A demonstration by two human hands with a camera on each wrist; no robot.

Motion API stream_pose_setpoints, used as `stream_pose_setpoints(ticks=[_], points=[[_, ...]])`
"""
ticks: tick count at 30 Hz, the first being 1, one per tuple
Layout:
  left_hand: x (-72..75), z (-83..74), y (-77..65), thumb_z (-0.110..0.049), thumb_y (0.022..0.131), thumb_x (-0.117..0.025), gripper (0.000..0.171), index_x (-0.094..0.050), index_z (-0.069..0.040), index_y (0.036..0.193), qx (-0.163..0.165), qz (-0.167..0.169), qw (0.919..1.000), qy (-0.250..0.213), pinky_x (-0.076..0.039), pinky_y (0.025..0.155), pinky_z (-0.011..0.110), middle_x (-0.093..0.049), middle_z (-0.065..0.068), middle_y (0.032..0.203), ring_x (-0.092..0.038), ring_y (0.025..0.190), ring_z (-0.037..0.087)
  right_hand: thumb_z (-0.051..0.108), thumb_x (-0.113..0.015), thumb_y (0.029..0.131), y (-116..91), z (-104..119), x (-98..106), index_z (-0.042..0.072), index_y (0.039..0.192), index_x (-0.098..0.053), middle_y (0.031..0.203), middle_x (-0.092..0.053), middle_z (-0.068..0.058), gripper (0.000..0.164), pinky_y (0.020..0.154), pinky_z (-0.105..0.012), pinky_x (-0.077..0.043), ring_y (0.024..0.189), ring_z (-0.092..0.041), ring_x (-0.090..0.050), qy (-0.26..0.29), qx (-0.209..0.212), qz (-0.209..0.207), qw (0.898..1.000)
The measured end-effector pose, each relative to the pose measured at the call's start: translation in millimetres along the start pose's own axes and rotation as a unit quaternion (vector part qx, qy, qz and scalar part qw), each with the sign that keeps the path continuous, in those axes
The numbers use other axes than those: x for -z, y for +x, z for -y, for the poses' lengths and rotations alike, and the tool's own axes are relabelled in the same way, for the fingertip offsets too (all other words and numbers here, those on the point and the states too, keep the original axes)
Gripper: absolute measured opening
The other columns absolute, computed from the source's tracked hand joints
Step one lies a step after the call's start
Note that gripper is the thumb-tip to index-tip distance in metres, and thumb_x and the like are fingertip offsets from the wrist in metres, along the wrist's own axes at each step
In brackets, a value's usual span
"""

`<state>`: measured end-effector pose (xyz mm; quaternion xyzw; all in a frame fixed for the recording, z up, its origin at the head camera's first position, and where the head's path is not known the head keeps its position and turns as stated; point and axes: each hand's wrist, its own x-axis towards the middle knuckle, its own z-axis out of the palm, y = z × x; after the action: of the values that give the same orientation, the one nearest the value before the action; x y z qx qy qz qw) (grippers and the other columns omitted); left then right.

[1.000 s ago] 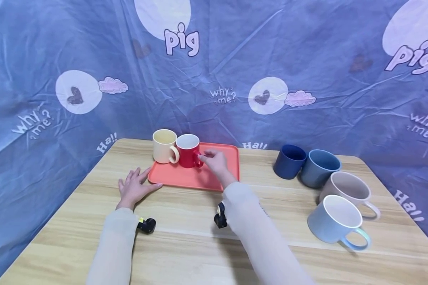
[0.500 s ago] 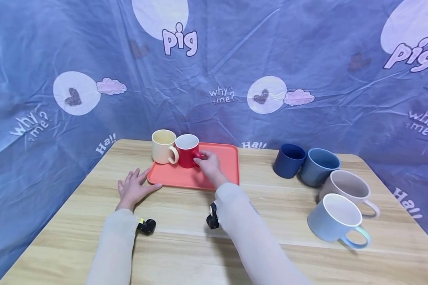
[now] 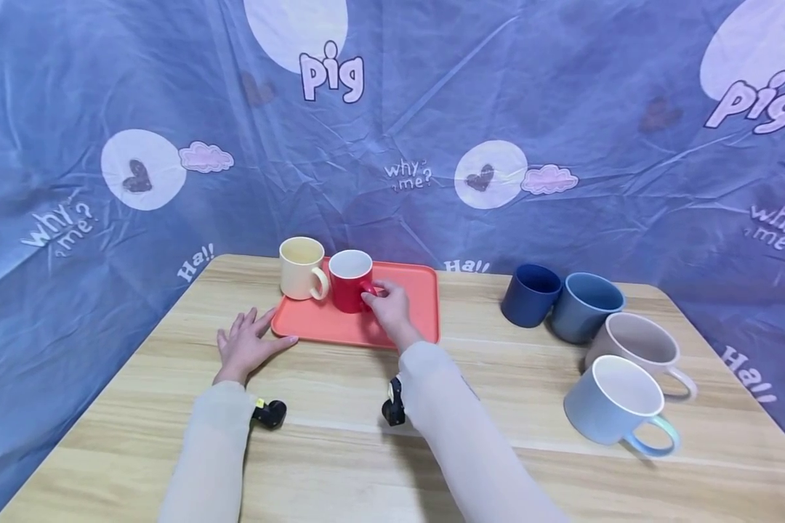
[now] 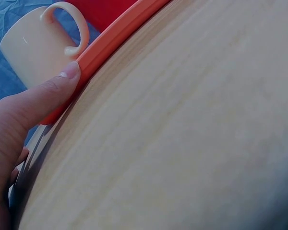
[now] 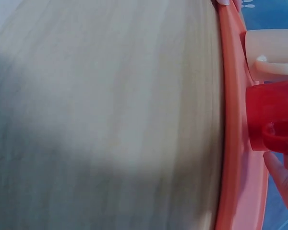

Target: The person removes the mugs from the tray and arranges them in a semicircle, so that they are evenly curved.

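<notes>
A red mug (image 3: 351,290) with a white inside stands upright on a coral-red tray (image 3: 327,330). My right hand (image 3: 390,309) holds its handle between thumb and fingers; in the right wrist view, fingertips (image 5: 274,165) show at the handle (image 5: 281,143). To the left is a cream mug (image 3: 299,280) at the tray's back left corner, its handle turned towards the red mug. My left hand (image 3: 243,349) lies spread at the tray's front left corner. Its thumb (image 4: 55,91) rests against the tray rim (image 4: 105,45).
At the right of the wooden table (image 3: 340,450) stand a navy cup (image 3: 528,301), a slate-blue cup (image 3: 582,316), a grey-beige mug (image 3: 641,345) and a light blue mug (image 3: 602,414). A patterned blue cloth (image 3: 392,123) hangs behind the table.
The red mug has shifted slightly to the right and towards me, opening a small gap from the cream mug. My right hand first moved left onto the handle. My left hand has stayed put.
</notes>
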<state>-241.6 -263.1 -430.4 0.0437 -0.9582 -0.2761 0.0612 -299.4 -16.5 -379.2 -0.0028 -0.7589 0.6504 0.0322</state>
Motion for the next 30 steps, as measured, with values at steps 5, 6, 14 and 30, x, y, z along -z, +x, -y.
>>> stream_pose_setpoints(ticks=[5, 6, 14, 30], points=[[1.5, -0.3, -0.8, -0.067, 0.062, -0.057, 0.091, -0.033, -0.018, 0.135, 0.004, 0.002, 1.0, 0.0, 0.012, 0.089, 0.061, -0.016, 0.025, 0.137, -0.005, 0.124, 0.041, 0.001, -0.064, 0.075, -2.6, -5.6, 3.4, -0.002, 0.098, -0.064, 0.078, -0.06, -0.013, 0.023, 0.061, -0.028, -0.05, 0.069, -0.02, -0.055, 0.018, 0.025, -0.031, 0.999], [1.5, -0.5, -0.8, -0.067, 0.062, -0.057, 0.091, -0.033, -0.018, 0.135, 0.004, 0.003, 1.0, 0.0, 0.012, 0.089, 0.061, -0.016, 0.024, 0.137, -0.005, 0.124, 0.041, 0.001, -0.064, 0.075, -3.3, -6.6, 4.2, -0.002, 0.097, -0.064, 0.079, -0.06, -0.014, 0.022, 0.063, -0.029, -0.05, 0.069, -0.02, -0.056, 0.027, 0.027, -0.035, 0.999], [-0.4, -0.2, -0.2, -0.067, 0.063, -0.057, 0.09, -0.033, -0.019, 0.135, 0.003, 0.003, 1.0, -0.001, 0.013, 0.089, 0.06, -0.016, 0.024, 0.138, -0.004, 0.124, 0.041, -0.002, -0.063, 0.075, -10.0, -12.9, 11.3, -0.004, 0.097, -0.064, 0.089, -0.062, -0.017, 0.021, 0.07, -0.038, -0.048, 0.076, -0.021, -0.059, 0.092, 0.016, -0.046, 0.995], [0.7, 1.5, -0.6, -0.068, 0.062, -0.057, 0.092, -0.034, -0.016, 0.134, -0.005, -0.003, 1.0, 0.007, 0.01, 0.088, 0.062, -0.018, 0.025, 0.137, -0.007, 0.124, 0.042, -0.003, -0.063, 0.075, -22.8, -14.8, 28.3, -0.003, 0.099, -0.064, 0.092, -0.06, -0.016, 0.024, 0.067, -0.046, -0.047, 0.078, -0.029, -0.061, 0.159, -0.028, -0.059, 0.985]])
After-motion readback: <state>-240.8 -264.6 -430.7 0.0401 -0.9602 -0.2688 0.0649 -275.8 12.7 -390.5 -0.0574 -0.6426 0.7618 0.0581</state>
